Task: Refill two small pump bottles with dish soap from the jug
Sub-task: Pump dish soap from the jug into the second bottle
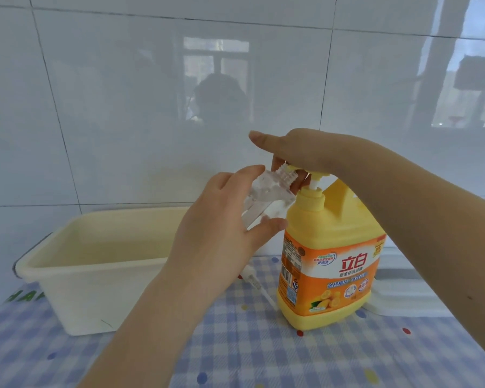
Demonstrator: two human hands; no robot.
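A yellow and orange dish soap jug with a pump top stands on the checked tablecloth. My left hand grips a small clear bottle... tilted, its threaded open neck held up against the spout of the jug's pump. My right hand lies over the pump head, palm down, thumb stretched left, fingers reaching down behind the spout. A white pump cap with its tube lies on the cloth behind my left wrist, partly hidden.
A cream plastic tub sits at the left against the white tiled wall. A folded white cloth lies to the right of the jug. The blue checked tablecloth covers the near surface.
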